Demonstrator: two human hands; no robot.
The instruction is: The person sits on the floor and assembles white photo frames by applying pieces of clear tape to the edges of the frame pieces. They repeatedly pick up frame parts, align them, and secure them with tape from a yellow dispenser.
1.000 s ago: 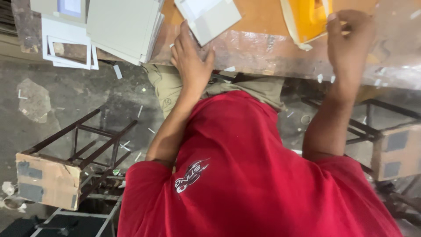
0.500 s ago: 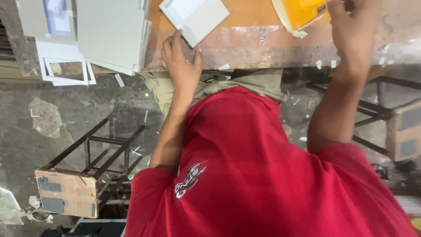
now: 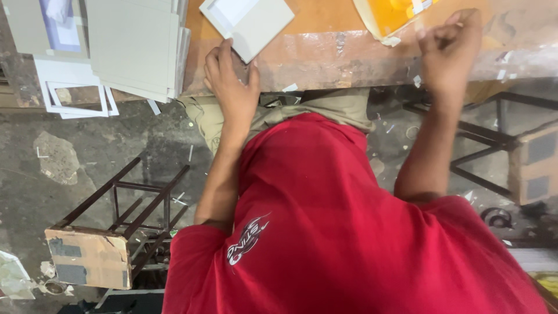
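Grey square card [image 3: 250,22], white inset.

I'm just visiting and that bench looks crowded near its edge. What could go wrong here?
Two things, I'd guess. The stack of grey boards juts past the table edge, so a nudge from the left hand, which rests on the small grey card beside it, might tip them to the floor. The right hand is closed beside the yellow packet at the table's edge, so that could be knocked off too.

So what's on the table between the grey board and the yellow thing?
Head view: only bare table, orange then shiny, between the grey board and the yellow thing.
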